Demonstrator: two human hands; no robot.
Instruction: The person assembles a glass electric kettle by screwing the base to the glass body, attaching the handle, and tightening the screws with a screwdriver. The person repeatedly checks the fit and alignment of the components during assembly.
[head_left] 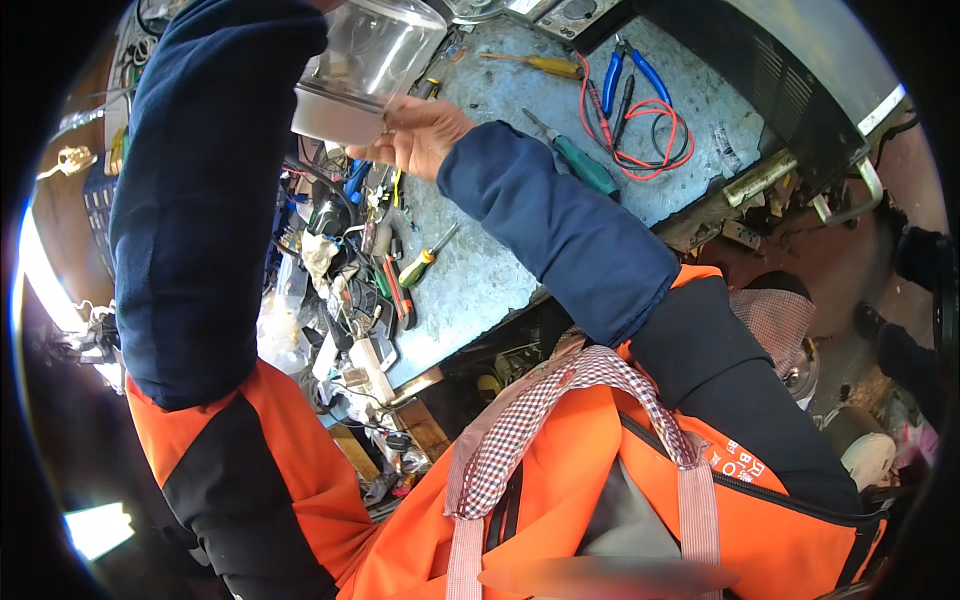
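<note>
A clear plastic container (385, 45) with a whitish, boxy end (335, 115) is tilted above the far left of the bench. My right hand (415, 135) reaches across from the right and grips its lower corner, fingers curled against the edge. Only a sliver of my left hand (326, 4) shows at the top edge, close to the container's upper left. The fingers of that hand are out of the picture, and the dark blue left sleeve covers much of that side.
On the blue worktop (480, 260) lie a green-handled screwdriver (580, 165), a yellow-handled screwdriver (418, 268), blue-handled pliers (635, 75) and red and black test leads (660, 150). Mixed tools and parts (345, 270) crowd its left side. A dark metal casing (750, 75) stands at right.
</note>
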